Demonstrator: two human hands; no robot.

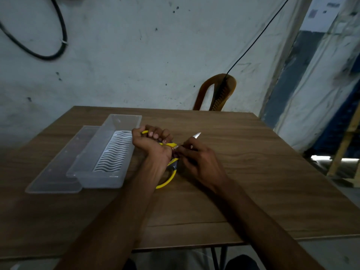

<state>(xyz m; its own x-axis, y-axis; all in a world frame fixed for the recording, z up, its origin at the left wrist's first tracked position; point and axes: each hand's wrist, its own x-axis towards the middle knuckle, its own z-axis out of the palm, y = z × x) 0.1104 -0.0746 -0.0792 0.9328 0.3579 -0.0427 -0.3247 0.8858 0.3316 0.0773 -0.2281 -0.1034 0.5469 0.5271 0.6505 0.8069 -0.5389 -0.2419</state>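
A rough workroom or storage space rather than a home: a stained bare wall [136, 55] with a thick black cable [64, 42] looped on it, plastic sheeting [311, 94] hung at the right, and a brown plastic chair [220, 92] behind a wood-laminate desk [253, 172].

Wooden table [253, 172] against a stained wall.
A clear plastic box [101, 181] with a white wavy insert [115, 151] rests partly on its flat lid [56, 172]; a brown chair [206, 92] stands behind, and a black cable [58, 36] hangs above.

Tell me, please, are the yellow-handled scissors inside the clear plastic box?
No, the left hand and right hand hold the scissors beside the box.
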